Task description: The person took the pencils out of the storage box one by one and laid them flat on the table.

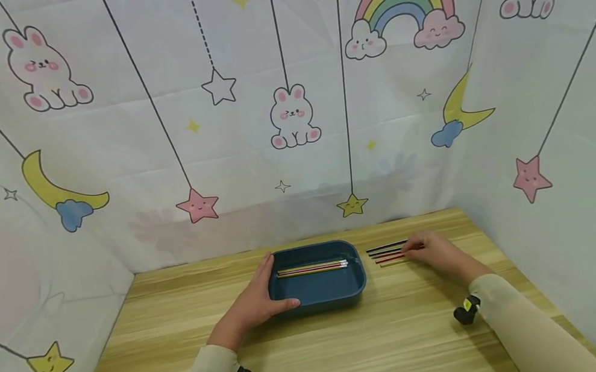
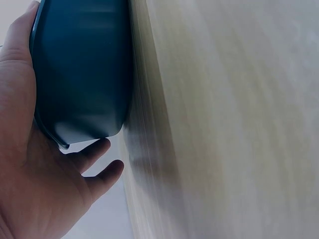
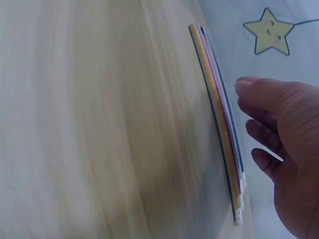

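A dark blue rectangular tray (image 1: pixel 318 306) stands on the table, with several pencils (image 1: pixel 307 270) lying side by side inside it. My left hand (image 1: pixel 253 303) holds the tray's left end, thumb over the near rim and fingers along the far left side. Right of the tray, several more pencils (image 1: pixel 386 257) lie in a row on the table, dark, red and yellow. My right hand (image 1: pixel 438 253) is over their right part, with fingers loosely bent. In the right wrist view these pencils (image 3: pixel 217 107) lie beside the fingertips, and nothing shows between the fingers.
The wood-grain table (image 1: pixel 348 350) ends at a printed cloth backdrop (image 1: pixel 251 154) behind and on both sides. Each wrist carries a small black camera, such as the right wrist camera (image 1: pixel 466 311).
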A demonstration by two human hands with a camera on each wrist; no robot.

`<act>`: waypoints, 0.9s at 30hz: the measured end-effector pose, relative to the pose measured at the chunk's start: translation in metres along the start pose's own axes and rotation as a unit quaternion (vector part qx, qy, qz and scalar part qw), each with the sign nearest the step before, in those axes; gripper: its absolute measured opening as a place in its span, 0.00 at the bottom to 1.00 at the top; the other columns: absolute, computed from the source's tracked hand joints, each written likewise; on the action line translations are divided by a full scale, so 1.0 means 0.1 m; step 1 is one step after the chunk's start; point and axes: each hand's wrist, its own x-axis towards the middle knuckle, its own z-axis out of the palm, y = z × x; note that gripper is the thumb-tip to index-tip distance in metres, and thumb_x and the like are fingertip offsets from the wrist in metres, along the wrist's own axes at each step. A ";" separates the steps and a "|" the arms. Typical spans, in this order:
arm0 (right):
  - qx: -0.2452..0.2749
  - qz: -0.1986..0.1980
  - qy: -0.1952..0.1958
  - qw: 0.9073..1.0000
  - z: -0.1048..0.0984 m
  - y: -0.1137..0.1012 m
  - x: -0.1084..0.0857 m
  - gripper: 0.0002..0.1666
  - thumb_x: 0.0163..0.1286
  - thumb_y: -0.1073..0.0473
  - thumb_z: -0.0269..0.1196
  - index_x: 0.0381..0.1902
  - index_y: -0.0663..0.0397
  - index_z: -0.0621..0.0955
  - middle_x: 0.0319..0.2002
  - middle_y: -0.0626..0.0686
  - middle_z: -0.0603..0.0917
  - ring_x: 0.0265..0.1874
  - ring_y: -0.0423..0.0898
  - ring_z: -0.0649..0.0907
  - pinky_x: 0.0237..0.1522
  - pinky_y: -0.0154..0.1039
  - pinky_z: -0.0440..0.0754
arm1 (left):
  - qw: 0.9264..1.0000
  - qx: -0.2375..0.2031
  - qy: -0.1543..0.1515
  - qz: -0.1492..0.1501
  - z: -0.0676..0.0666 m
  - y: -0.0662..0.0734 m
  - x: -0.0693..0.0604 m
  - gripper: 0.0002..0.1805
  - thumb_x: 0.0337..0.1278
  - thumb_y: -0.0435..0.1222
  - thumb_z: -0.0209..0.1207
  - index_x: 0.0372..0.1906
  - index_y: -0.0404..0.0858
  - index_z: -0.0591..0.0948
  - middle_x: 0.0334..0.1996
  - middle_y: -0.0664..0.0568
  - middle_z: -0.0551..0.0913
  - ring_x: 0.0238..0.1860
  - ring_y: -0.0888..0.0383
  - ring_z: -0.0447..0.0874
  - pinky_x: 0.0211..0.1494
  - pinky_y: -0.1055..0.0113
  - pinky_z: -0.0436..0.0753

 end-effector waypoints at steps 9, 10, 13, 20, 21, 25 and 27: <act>0.015 -0.002 0.012 1.000 0.10 -0.50 0.15 0.11 0.83 0.60 0.68 0.55 0.58 0.92 0.48 0.50 0.91 0.43 0.46 0.86 0.44 0.45 0.85 | 1.000 -0.002 0.004 0.001 0.01 0.00 0.01 0.73 0.58 0.63 0.78 0.93 0.45 0.42 0.92 0.50 0.38 0.90 0.39 0.45 0.83 0.32 0.61; 0.025 -0.002 0.007 1.000 0.12 -0.57 0.17 0.11 0.83 0.60 0.68 0.55 0.58 0.92 0.49 0.51 0.90 0.42 0.47 0.86 0.43 0.45 0.86 | 1.000 -0.002 0.004 0.002 0.01 0.00 0.01 0.73 0.58 0.63 0.78 0.93 0.45 0.42 0.92 0.50 0.37 0.90 0.39 0.44 0.83 0.32 0.61; 0.050 -0.010 -0.005 0.999 0.20 -0.77 0.26 0.10 0.84 0.61 0.67 0.55 0.55 0.92 0.48 0.53 0.90 0.38 0.51 0.86 0.40 0.44 0.88 | 1.000 0.000 0.003 -0.001 0.00 0.01 0.01 0.73 0.58 0.64 0.78 0.93 0.46 0.42 0.92 0.51 0.37 0.90 0.39 0.44 0.83 0.32 0.61; 0.045 -0.069 -0.048 0.995 0.41 -1.18 0.50 0.11 0.84 0.60 0.67 0.56 0.58 0.91 0.45 0.48 0.88 0.35 0.48 0.83 0.35 0.41 0.84 | 1.000 0.003 0.002 -0.002 -0.01 0.01 0.00 0.75 0.56 0.65 0.79 0.93 0.45 0.43 0.92 0.50 0.38 0.90 0.40 0.44 0.84 0.33 0.60; 0.042 -0.076 -0.055 0.995 0.44 -1.23 0.54 0.11 0.84 0.60 0.67 0.56 0.58 0.91 0.45 0.47 0.88 0.37 0.46 0.82 0.37 0.41 0.83 | 1.000 0.004 0.002 -0.001 -0.01 0.00 0.01 0.75 0.56 0.65 0.79 0.93 0.45 0.43 0.92 0.50 0.38 0.90 0.40 0.44 0.84 0.33 0.60; 0.019 -0.111 -0.078 0.991 0.59 -1.34 0.67 0.12 0.84 0.60 0.67 0.56 0.59 0.91 0.48 0.47 0.88 0.43 0.42 0.83 0.44 0.43 0.84 | 1.000 0.005 0.003 0.002 0.00 -0.01 0.02 0.74 0.56 0.65 0.78 0.93 0.44 0.43 0.92 0.49 0.39 0.90 0.40 0.44 0.84 0.33 0.59; 0.002 -0.118 -0.086 0.989 0.66 -1.39 0.72 0.12 0.83 0.60 0.68 0.57 0.58 0.91 0.49 0.48 0.88 0.44 0.42 0.84 0.46 0.43 0.85 | 1.000 0.002 0.005 0.004 0.00 -0.01 0.03 0.74 0.56 0.65 0.79 0.93 0.43 0.43 0.92 0.48 0.40 0.90 0.40 0.44 0.84 0.33 0.59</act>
